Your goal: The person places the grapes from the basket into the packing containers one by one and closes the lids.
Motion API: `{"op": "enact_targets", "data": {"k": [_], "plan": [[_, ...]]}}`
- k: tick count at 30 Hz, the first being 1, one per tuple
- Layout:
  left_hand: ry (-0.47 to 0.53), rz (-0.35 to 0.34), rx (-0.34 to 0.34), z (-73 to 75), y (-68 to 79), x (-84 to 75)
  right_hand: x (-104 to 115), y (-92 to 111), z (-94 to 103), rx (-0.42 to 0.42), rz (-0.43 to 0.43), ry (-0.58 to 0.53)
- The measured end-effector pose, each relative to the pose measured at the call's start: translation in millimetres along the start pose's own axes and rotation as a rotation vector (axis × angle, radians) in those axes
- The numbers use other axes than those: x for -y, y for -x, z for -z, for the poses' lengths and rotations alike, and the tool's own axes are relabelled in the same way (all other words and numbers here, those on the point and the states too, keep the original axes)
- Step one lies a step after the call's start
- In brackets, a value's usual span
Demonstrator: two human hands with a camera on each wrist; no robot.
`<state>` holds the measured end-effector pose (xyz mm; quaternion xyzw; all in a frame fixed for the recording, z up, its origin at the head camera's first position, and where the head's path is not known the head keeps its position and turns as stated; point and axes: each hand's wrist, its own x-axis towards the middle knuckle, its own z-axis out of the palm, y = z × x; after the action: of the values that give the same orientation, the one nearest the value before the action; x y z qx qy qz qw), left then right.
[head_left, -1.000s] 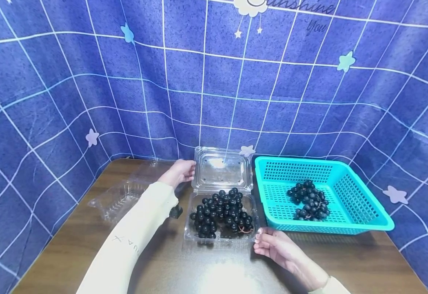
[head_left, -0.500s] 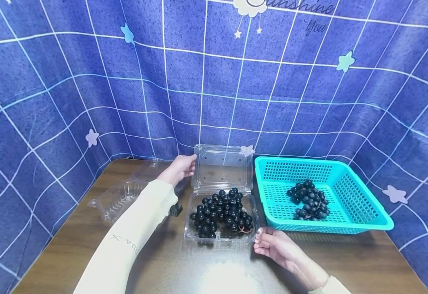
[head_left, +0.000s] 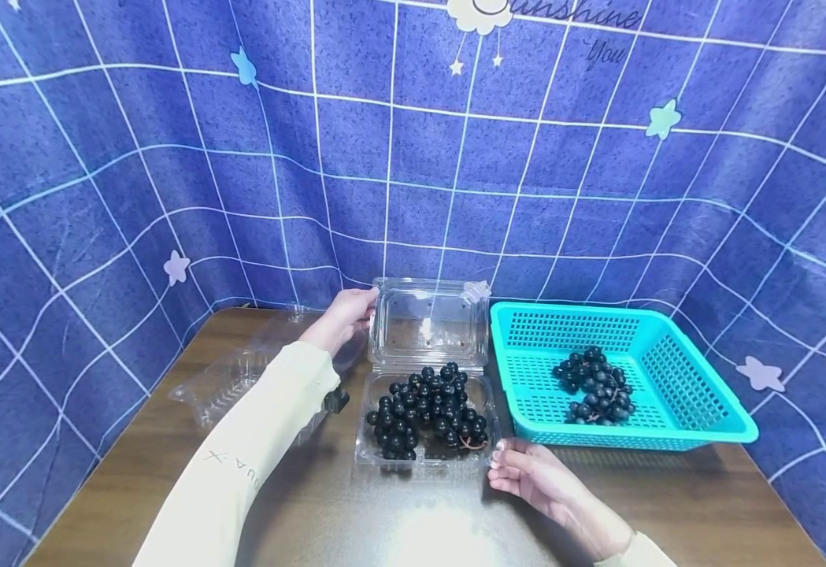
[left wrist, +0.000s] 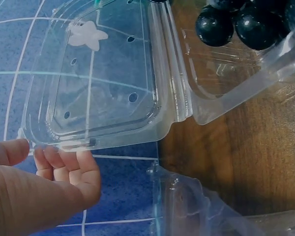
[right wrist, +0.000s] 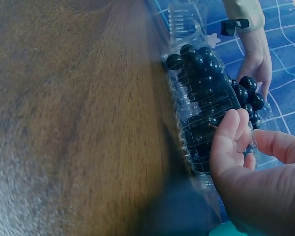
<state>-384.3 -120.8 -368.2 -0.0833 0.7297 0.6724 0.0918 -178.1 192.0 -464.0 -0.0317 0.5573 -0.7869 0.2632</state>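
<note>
Grapes (head_left: pixel 424 404) in clamshell (head_left: pixel 427 323), between left hand (head_left: pixel 345 316) and right hand (head_left: pixel 543 482).

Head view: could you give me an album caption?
Left hand holds the raised lid, right hand grips the clear box of dark grapes; turquoise basket alongside.

On the blue curtain (head_left: pixel 356 173), head view, you have dark script near the top edge, right of centre. Upper line: "unshine" (head_left: pixel 575 14), legible; the letter ahead of it is cut by the frame, so you see only its looped lower part over a white cloud (head_left: pixel 481 24). Lower line, beneath the end of the first: "You" (head_left: pixel 605 51), capital Y. On your left sleeve (head_left: pixel 242 437), along the forearm: small, thin grey letters in a slanting row. You can make out X, A and U; full wording uncertain.
</note>
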Motion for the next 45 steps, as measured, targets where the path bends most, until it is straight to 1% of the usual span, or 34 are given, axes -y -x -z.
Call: {"op": "enact_targets", "data": {"k": [7, 19, 24, 29, 32, 37, 45], "plan": [[-0.019, -0.038, 0.004, 1.3, 4.7, -7.2, -1.0, 0.1, -1.0, -0.020, -0.003, 0.015], [-0.043, -0.111, 0.047, 5.9, 9.6, -15.1, 1.0, 1.5, -2.8, -0.039, -0.009, 0.022], [-0.051, -0.147, 0.068, 8.1, 12.4, -18.3, 1.9, 1.4, -2.9, -0.030, -0.010, 0.016], [-0.082, -0.174, 0.086, 8.0, 15.5, -19.9, 1.1, 1.6, -2.8, -0.041, -0.009, 0.016], [-0.095, -0.194, 0.084, 7.4, 16.3, -19.8, 0.3, 1.5, -2.5, -0.047, -0.006, 0.014], [-0.124, -0.222, 0.081, 7.1, 18.6, -20.2, -0.3, 0.8, -3.3, -0.028, 0.003, -0.005], [-0.195, -0.256, 0.087, 9.6, 30.1, -23.0, -0.5, -0.3, -7.2, -0.030, 0.003, -0.014]]}}
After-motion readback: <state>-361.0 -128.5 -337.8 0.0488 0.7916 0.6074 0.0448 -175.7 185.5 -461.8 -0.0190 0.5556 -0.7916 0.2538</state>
